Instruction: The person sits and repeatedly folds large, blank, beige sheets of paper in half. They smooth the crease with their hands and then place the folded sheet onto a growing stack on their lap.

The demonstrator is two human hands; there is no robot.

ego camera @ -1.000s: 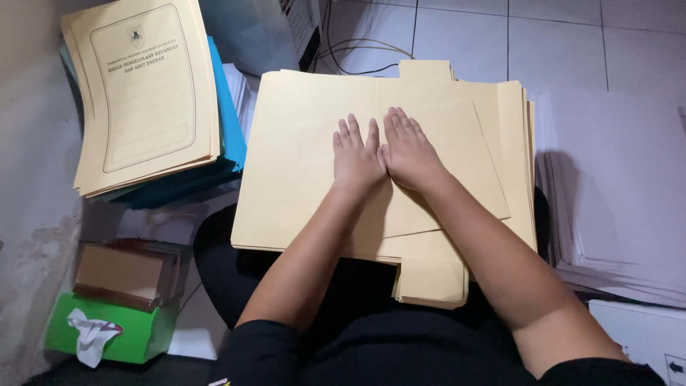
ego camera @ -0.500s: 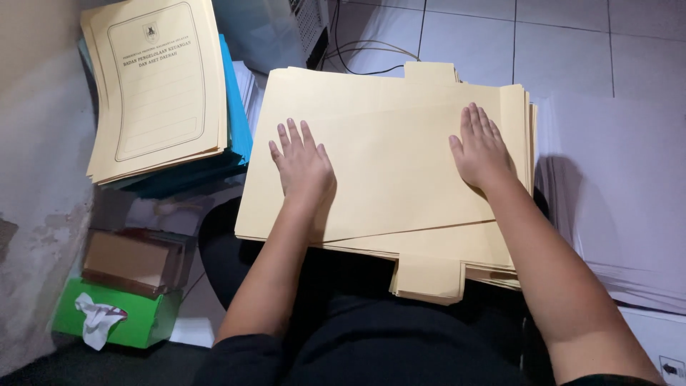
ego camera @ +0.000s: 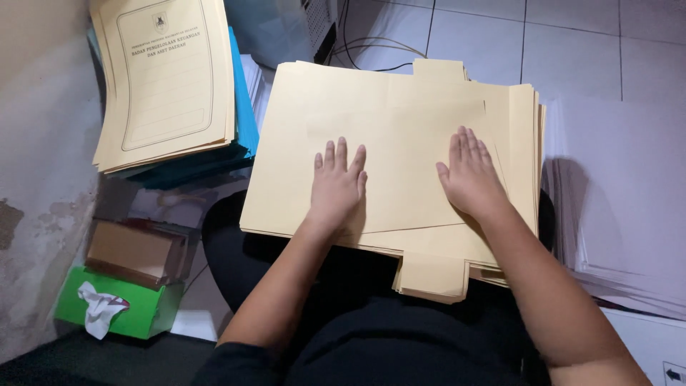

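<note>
A thick stack of cream paper folders rests on my lap, with tabs sticking out at the far and near edges. My left hand lies flat on the top folder, fingers spread, left of the middle. My right hand presses flat on the same top sheet toward its right side. Neither hand grips anything. The top folder sits slightly askew on the pile.
A second pile of printed cream folders over blue ones lies at the left by the wall. A brown box and a green tissue box sit lower left. White paper stacks lie right. Cables cross the tiled floor.
My hands started together at the middle of the top folder, then slid apart to left and right. In the last half second they have drifted a little nearer each other, still flat.
</note>
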